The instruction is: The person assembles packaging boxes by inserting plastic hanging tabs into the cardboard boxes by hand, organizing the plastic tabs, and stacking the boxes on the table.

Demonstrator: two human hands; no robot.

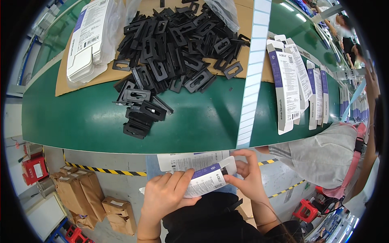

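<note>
- Nearest, the left hand is clamped round the body of a white and purple carton, fingers over its top and thumb along the near side; the grip probably steadies the tube and leaves its open end free.
- The right hand is partly open at that end: thumb and fingers stand apart around the mouth, the thumb by a small black part in the opening, the fingers at the white flap. This spread seems to suit keeping the flap aside while the thumb reaches the part. Whether the thumb presses on the part, I cannot tell.
- The carton is held tilted above the lap, just off the table's near edge, its open end up and to the right.
- Just beyond it, between the held carton and the table edge, lies another white carton, apparently rested on the lap within easy reach.
- On the green table, a small cluster of black plastic pieces sits left of middle, towards the near edge, likely drawn there to shorten the reach.
- Right of a pale strip crossing the table, white and purple boxes lie by the right end, perhaps kept apart from the loose pieces.
- Farther back, a large heap of black pieces spreads over a cardboard sheet, which may protect the surface.
- At the sheet's left side, flat cartons are stacked face-aligned, presumably for easy picking.
</note>
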